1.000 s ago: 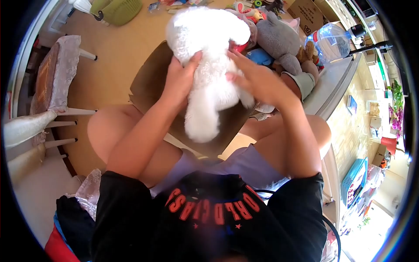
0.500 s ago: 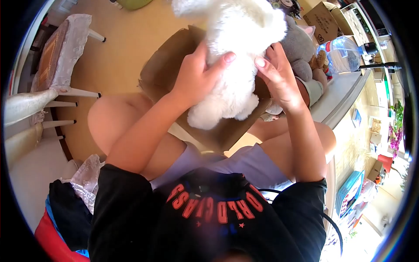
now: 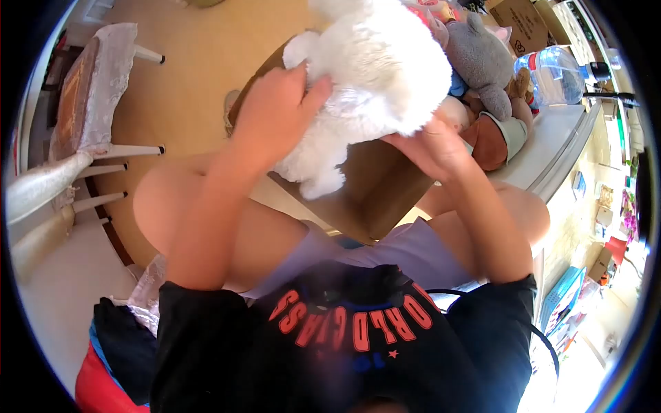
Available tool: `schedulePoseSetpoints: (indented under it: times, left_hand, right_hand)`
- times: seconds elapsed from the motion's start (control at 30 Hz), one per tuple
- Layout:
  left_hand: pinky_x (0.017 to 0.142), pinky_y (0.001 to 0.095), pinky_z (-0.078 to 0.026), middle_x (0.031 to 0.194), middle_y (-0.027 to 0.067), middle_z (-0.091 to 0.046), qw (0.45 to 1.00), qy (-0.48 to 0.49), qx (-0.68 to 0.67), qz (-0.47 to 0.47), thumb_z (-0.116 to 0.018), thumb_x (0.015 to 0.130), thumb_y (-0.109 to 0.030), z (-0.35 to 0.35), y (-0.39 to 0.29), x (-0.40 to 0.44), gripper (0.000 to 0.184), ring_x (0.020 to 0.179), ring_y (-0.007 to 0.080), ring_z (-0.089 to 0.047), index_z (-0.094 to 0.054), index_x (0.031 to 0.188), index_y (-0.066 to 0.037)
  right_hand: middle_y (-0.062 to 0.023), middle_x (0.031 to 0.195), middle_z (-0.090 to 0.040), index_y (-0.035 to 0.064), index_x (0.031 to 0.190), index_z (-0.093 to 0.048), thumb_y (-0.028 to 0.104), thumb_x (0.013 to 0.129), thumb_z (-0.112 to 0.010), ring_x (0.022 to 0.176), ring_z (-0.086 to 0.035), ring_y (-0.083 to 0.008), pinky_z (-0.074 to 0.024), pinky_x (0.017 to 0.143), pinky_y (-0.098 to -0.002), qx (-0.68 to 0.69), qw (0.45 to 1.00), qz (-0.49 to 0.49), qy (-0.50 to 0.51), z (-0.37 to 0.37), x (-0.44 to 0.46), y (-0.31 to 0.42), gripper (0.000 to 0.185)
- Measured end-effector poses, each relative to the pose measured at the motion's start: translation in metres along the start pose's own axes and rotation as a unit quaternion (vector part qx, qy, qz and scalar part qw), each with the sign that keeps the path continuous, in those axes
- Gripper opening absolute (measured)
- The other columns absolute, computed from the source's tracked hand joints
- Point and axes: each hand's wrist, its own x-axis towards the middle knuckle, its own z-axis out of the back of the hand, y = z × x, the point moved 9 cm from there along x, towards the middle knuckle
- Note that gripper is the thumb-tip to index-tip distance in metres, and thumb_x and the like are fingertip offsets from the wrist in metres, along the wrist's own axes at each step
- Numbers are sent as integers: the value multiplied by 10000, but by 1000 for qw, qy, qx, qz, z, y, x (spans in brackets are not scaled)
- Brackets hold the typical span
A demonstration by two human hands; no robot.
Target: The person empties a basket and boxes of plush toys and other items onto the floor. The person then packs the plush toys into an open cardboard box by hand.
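And the white plush toy had swung round! Half a second before, it hung nearly upright between the palms; now it leaned, its lower end out to the left, above the open cardboard box. The left hand was on its left side, thumb and forefinger parted on the fur, the other fingers too hidden to tell. The right hand had left the toy's front and come to its lower right edge, supporting it there; its fingers were partly covered, so whether they pinched could not be told.

More of the box's inside had come into view on the right, brown walls meeting at a low corner, while the toy covered much of the left. The near corner of the box sat between the bare legs, leaving little room there. Left of it, tan floor ran wide to the cloth-draped chair. The right side was tight: the gray plush toy lay just past the white one, with a clear water jug beyond, near the ledge.
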Motion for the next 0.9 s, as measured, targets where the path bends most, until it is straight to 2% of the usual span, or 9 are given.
schedulePoseSetpoints:
  times: [0.13, 0.23, 0.27, 0.37, 0.57, 0.67, 0.77, 0.8, 0.9]
  left_hand:
    - [805, 545, -465, 837, 276, -655, 994, 16, 32, 105, -418, 964, -324, -40, 25, -3, 424, 855, 445, -613, -612, 987, 53]
    - [822, 558, -469, 874, 224, -686, 984, 92, 153, 20, -415, 952, -324, -75, 36, 5, 421, 889, 430, -625, -608, 1017, 45]
    - [861, 541, -480, 908, 311, -657, 984, 82, 96, 123, -399, 959, -287, -73, 46, 7, 435, 893, 477, -619, -615, 993, 90]
    - [827, 526, -502, 902, 290, -675, 966, 114, 199, 117, -406, 956, -268, -86, 49, 12, 430, 882, 433, -650, -596, 1039, 110]
    - [775, 474, -495, 963, 185, -696, 944, 156, 291, 20, -569, 867, -157, -104, 19, -1, 423, 860, 301, -688, -558, 1183, 125]
    - [850, 508, -478, 911, 193, -688, 923, 181, 288, -181, -574, 831, -116, -137, -30, -49, 397, 855, 312, -675, -602, 1130, 143]
    - [926, 607, -419, 951, 180, -701, 852, 450, 162, -213, -569, 868, -139, -164, -49, -127, 330, 899, 318, -678, -663, 1114, 60]
    - [1012, 694, -337, 1169, 165, -693, 796, 560, 155, -165, -554, 921, -226, -173, -45, -150, 329, 1072, 326, -665, -721, 1149, -59]
    - [1029, 685, -332, 1173, 151, -698, 829, 518, 161, -136, -525, 944, -247, -181, -40, -175, 345, 1122, 335, -648, -714, 1168, -65]
  right_hand:
    - [-97, 1456, -459, 65, 1478, -342, 286, 995, -531, 1344, -456, -266, -396, 1094, -506, 18, 996, -42, -76, 22, 26, -38, 564]
    - [-70, 1428, -503, 79, 1458, -400, 351, 1008, -498, 1331, -470, -230, -388, 1099, -468, 10, 995, -61, -81, 29, 37, -52, 535]
    - [-62, 1421, -514, 84, 1451, -417, 371, 1010, -490, 1325, -476, -220, -384, 1100, -454, 4, 995, -63, -83, 31, 38, -58, 531]
    - [-48, 1436, -511, 101, 1448, -437, 419, 1019, -447, 1308, -490, -212, -371, 1101, -418, -15, 994, -81, -73, 27, 42, -76, 534]
    - [-103, 1432, -509, 98, 1444, -439, 489, 978, -469, 1324, -476, -263, -369, 1099, -480, 3, 974, -140, -176, 72, 67, -136, 609]
    - [-132, 1462, -469, 96, 1448, -425, 521, 952, -475, 1353, -442, -301, -357, 1092, -554, 10, 969, -138, -205, 107, 103, -166, 655]
    - [-125, 1490, -433, 106, 1462, -395, 521, 949, -474, 1371, -419, -321, -346, 1086, -590, 5, 954, -157, -254, 103, 129, -176, 665]
    - [-106, 1464, -457, 125, 1446, -406, 508, 916, -583, 1323, -472, -303, -440, 1039, -533, 35, 953, -163, -252, 119, 140, -187, 677]
    - [-96, 1463, -460, 134, 1436, -418, 502, 916, -595, 1321, -473, -301, -452, 1020, -524, 35, 953, -148, -264, 155, 164, -216, 661]
